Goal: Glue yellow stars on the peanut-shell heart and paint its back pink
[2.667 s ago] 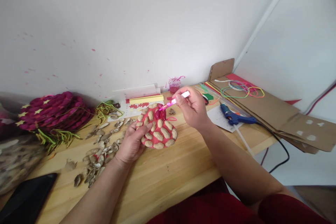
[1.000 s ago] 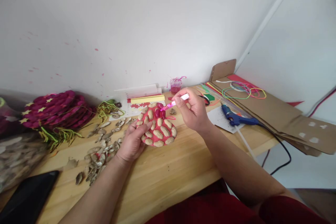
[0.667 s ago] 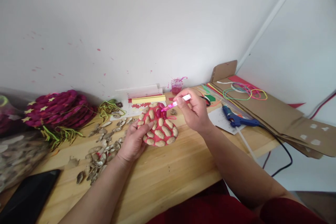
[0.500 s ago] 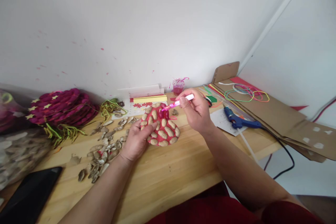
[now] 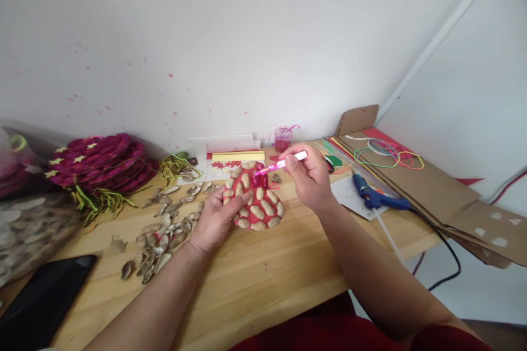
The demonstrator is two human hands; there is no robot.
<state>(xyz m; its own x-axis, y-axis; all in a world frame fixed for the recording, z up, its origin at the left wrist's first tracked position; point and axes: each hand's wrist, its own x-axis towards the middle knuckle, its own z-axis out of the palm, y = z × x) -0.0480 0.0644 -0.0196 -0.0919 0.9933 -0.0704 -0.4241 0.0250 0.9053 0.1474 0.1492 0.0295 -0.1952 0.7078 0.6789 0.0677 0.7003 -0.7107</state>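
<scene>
Right hand: we see our right hand (image 5: 309, 178) closed in a writing grip around a thin brush (image 5: 283, 163) with a white handle and pink tip, wrist raised off the wood, forearm coming in from the lower right.
Brush tip: it meets two shells painted dark red at the far edge of the red disc (image 5: 256, 197).
Left hand: our left hand (image 5: 216, 219) lies palm down with fingers spread, holding nothing, pinning the near left edge of the disc to the wood.
Red disc: flat on the tabletop (image 5: 263, 279) between our hands, covered in rows of pale peanut shells.
Tabletop: light wood, running to a white wall with pink paint specks.
Left side: loose peanut shells (image 5: 160, 230) lie just beside our left hand; farther left, a stack of magenta discs (image 5: 99, 159) with yellow stars.
Back: a small cup of pink paint (image 5: 282, 138) by the wall, next to yellow paper strips (image 5: 237, 157).
Right side: a blue glue gun (image 5: 373, 196) with a black cord, then flattened cardboard (image 5: 436, 186) carrying coloured rubber bands (image 5: 389, 154).
</scene>
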